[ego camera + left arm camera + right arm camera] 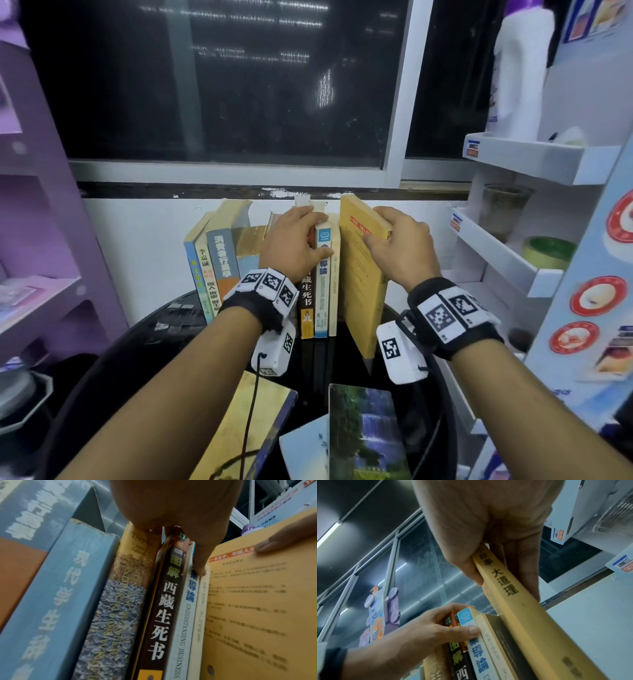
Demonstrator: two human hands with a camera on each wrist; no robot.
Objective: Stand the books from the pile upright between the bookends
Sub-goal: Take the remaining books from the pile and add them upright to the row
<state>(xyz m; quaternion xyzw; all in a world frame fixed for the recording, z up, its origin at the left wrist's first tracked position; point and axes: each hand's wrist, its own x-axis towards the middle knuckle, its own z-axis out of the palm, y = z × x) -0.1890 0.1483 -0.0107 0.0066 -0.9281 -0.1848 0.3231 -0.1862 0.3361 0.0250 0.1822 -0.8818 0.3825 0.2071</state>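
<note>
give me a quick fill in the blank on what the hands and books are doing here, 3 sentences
1. The right hand grips the top of a ____ book at the right end of the row.
2. The left hand holds the tops of the standing books; its thumb lies on the spine that reads "Understanding ____".
3. The waterfall book on the table is lying ____, not yet in the row.

Missing words: yellow; Business; flat
</note>
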